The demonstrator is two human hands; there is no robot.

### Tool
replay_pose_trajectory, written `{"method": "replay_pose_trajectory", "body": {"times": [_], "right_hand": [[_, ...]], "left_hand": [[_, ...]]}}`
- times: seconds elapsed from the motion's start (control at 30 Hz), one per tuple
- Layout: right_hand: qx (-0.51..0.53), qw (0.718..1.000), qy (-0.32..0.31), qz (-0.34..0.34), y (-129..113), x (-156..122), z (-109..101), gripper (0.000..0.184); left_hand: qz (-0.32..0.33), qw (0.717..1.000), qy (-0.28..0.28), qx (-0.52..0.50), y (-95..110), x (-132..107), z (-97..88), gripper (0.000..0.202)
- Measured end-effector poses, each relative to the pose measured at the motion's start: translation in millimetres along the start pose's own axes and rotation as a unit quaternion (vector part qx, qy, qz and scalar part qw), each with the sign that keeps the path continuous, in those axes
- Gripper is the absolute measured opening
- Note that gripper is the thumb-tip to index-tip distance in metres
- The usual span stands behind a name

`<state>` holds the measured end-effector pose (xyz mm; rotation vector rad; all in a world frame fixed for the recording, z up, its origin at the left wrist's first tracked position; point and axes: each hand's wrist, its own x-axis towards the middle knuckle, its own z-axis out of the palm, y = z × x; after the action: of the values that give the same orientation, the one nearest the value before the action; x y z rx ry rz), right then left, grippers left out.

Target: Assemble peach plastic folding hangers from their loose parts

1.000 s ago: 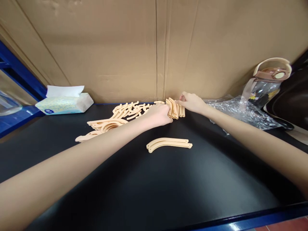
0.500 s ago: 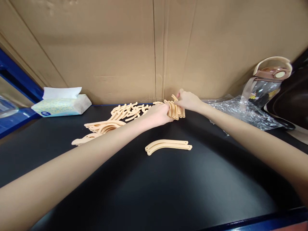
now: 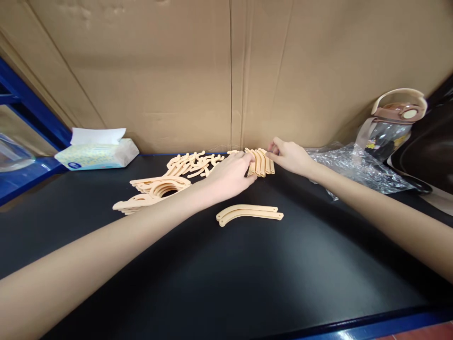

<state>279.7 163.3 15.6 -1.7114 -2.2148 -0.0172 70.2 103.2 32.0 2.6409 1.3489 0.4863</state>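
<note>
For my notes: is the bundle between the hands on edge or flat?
On edge: the bundle shows thin edges side by side between left hand and right hand.

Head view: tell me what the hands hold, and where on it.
The stack of tan plastic strips, squeezed between both hands: left hand on its left face, right hand on its right end.

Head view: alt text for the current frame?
The left hand and right hand grip a bundle of tan curved strips at the back of a black table, by a cardboard wall. A pile of similar pieces lies to its left, two strips in front; tissue box far left, water bottle and plastic bag right.
</note>
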Motion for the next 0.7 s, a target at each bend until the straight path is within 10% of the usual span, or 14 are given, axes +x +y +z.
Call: {"method": "replay_pose_trajectory", "body": {"times": [0.3,0.7], "right_hand": [[0.070,0.981,-0.064,-0.172,-33.8,-83.4,-9.5,0.031],[0.093,0.956,-0.061,-0.273,-40.4,-98.9,13.0,0.029]], "left_hand": [[0.078,0.993,-0.064,-0.065,-0.3,-88.8,3.9,0.029],[0.094,0.993,0.000,-0.077,-27.3,-94.6,16.2,0.025]]}}
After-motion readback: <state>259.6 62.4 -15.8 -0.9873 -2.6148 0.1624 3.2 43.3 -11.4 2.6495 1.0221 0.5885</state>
